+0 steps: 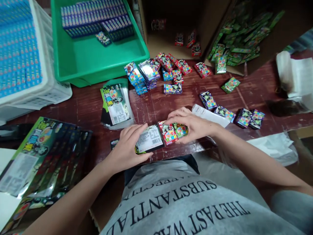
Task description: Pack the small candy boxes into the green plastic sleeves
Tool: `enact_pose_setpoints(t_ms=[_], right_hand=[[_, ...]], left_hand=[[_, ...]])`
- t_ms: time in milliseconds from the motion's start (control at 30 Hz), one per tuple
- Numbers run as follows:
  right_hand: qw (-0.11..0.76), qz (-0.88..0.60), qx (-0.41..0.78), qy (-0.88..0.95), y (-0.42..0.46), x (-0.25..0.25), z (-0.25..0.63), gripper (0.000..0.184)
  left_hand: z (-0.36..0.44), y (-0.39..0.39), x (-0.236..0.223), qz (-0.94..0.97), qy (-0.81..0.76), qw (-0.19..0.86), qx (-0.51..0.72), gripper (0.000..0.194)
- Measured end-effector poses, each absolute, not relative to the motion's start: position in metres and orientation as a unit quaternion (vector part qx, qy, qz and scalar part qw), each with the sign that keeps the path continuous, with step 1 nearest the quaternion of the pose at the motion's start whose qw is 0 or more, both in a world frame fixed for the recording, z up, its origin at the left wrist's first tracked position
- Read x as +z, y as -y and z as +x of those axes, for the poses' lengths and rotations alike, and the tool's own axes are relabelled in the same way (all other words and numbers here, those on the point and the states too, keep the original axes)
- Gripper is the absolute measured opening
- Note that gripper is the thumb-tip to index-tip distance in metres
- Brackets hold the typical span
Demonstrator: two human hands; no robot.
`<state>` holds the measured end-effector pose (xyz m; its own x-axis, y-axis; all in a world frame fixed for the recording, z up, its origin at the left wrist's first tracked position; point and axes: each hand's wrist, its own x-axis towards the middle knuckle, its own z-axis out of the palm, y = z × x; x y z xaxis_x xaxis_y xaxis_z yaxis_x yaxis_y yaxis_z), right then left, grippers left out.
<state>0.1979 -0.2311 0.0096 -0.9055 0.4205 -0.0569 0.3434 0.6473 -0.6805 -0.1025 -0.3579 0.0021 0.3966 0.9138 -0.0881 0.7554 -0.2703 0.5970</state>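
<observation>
At the front edge of the table, my left hand point(129, 147) grips a flat black-and-green printed packet point(149, 139) with a white barcode label, thumb on the near side and fingers on the far side. My right hand point(192, 124) is closed around a red small candy-style box point(168, 133) and a green small box point(181, 130) side by side. The red box meets the packet's right end; whether it is partly inside, I cannot tell. Under my right wrist lies a white paper strip point(207, 114).
Loose red boxes point(186, 67) and blue-and-purple stacks point(140, 76) lie beyond my hands. Purple boxes point(225, 113) are at right. Behind stand a green bin point(97, 65), a white crate point(52, 65) and cardboard boxes point(156, 47). Printed packets point(49, 156) pile up at left.
</observation>
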Motion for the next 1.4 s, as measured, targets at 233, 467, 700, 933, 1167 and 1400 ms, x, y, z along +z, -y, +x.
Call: enact_pose_setpoints(t_ms=[233, 467, 700, 933, 1167, 1400], right_hand=[[0.033, -0.199, 0.32, 0.926, 0.235, -0.002, 0.178, 0.07], [0.034, -0.213, 0.318, 0.923, 0.237, -0.009, 0.167, 0.071], [0.034, -0.244, 0.289, 0.925, 0.244, -0.007, 0.173, 0.07], [0.049, -0.172, 0.356, 0.917, 0.237, -0.017, 0.163, 0.062], [0.033, -0.224, 0.328, 0.917, 0.24, -0.012, 0.181, 0.108], [0.062, -0.166, 0.362, 0.915, 0.23, -0.015, 0.176, 0.078]], left_hand=[[-0.111, 0.37, -0.013, 0.787, -0.541, 0.263, 0.133, 0.086], [-0.109, 0.369, -0.025, 0.772, -0.553, 0.282, 0.135, 0.089], [-0.107, 0.368, -0.032, 0.756, -0.574, 0.283, 0.138, 0.093], [-0.104, 0.361, -0.027, 0.777, -0.532, 0.313, 0.128, 0.094], [-0.106, 0.36, -0.031, 0.784, -0.54, 0.283, 0.114, 0.093], [-0.087, 0.352, -0.028, 0.784, -0.531, 0.291, 0.138, 0.092]])
